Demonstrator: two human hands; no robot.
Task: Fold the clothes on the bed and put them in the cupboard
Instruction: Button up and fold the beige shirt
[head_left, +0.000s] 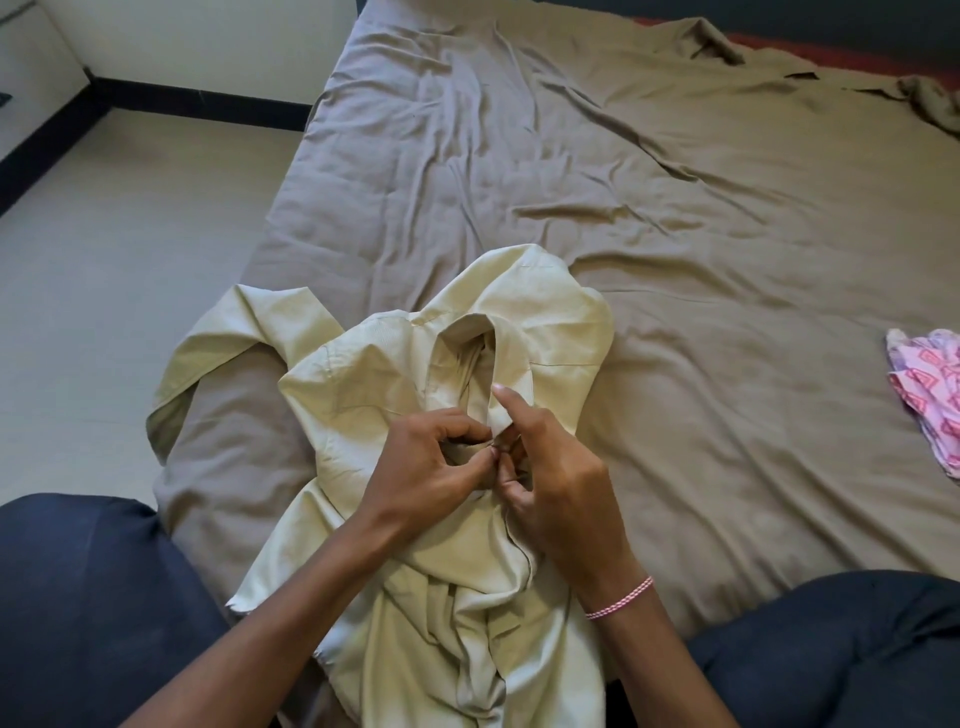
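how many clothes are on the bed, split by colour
pale cream-yellow collared shirt: 1
pink patterned garment: 1
total: 2
The bunched taupe fabric at the far corner matches the wrinkled taupe bedsheet, so it is not counted.

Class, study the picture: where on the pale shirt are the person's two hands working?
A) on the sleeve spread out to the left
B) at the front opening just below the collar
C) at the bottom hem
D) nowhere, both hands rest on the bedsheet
B: the left hand and the right hand meet and pinch the fabric of the pale shirt just under its collar, away from the sleeve.
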